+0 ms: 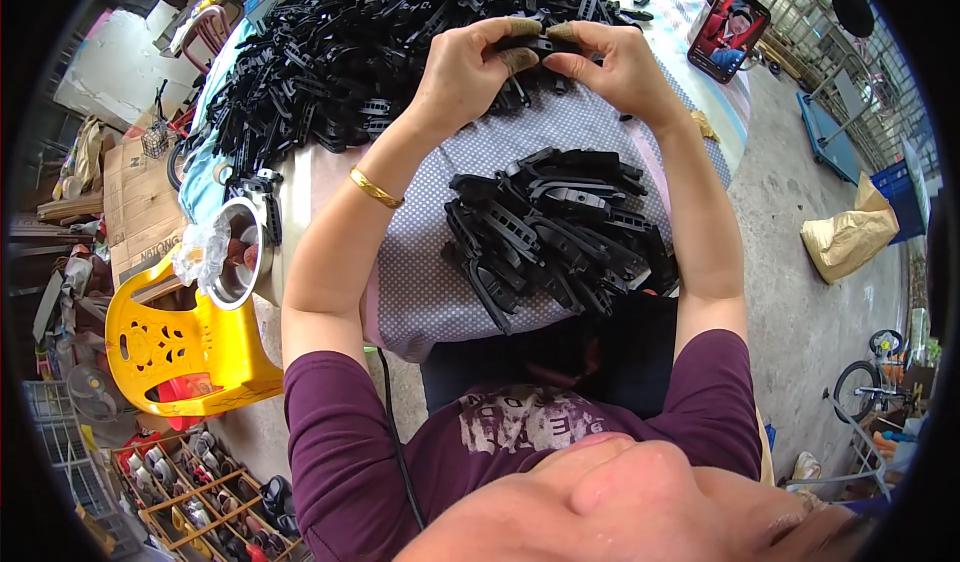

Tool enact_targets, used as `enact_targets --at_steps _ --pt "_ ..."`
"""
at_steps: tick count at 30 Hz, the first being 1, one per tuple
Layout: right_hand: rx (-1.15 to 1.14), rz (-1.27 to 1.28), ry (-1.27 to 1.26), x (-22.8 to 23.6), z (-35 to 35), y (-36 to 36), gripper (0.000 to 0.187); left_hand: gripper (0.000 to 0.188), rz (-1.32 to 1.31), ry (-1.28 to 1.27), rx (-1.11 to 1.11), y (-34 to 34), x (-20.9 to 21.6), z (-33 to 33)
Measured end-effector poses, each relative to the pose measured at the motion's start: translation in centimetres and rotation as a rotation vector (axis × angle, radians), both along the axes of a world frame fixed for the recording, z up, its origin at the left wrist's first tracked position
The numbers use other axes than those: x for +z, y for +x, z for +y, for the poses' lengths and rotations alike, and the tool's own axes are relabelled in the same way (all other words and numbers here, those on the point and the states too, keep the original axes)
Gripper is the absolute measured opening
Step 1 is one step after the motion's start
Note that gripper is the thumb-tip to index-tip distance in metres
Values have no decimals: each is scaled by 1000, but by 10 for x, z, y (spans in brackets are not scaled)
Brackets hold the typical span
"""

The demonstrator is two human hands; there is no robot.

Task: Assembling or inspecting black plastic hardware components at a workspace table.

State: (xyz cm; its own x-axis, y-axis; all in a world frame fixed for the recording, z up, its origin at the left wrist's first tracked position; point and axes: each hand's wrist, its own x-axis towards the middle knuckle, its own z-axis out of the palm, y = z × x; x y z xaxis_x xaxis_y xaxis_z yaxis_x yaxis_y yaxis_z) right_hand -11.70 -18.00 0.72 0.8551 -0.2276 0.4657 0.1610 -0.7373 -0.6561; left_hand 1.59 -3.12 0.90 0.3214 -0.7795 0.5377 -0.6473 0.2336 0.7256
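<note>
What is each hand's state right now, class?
Left hand: closed, pinching a small black part.
Right hand: closed, pinching the same part from the other side.

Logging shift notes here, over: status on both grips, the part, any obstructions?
Left grip, right grip: both pinching one black part. At near edge of heap. Smaller pile closer in; no obstruction seen.

arms (345, 232) extended, left hand (462, 70) near right hand (622, 70), fingers (572, 67) bent

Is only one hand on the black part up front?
No: the left hand and right hand meet at the part, each with thumb and fingers on it.
</note>
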Motion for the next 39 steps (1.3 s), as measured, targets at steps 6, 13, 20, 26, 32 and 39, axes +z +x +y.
enact_targets --at_steps 6,13,20,26,32,39 --pt "113 -45 255 2 -11 -2 34 28 90 157 -126 3 9 10" --pt "-565 765 -257 6 -67 -35 48 29 -173 456 -716 -40 17 9" --pt "-425 746 -430 -8 -37 -5 38 28 -724 -39 384 14 -13 -35" --pt "-186 114 112 -19 -51 -2 35 31 -958 184 302 28 -11 -63" --pt "84 -25 443 -11 -27 3 35 45 204 140 124 20 0 -37" --pt "157 -101 336 -12 -1 13 38 27 732 96 -16 8 -16 -8"
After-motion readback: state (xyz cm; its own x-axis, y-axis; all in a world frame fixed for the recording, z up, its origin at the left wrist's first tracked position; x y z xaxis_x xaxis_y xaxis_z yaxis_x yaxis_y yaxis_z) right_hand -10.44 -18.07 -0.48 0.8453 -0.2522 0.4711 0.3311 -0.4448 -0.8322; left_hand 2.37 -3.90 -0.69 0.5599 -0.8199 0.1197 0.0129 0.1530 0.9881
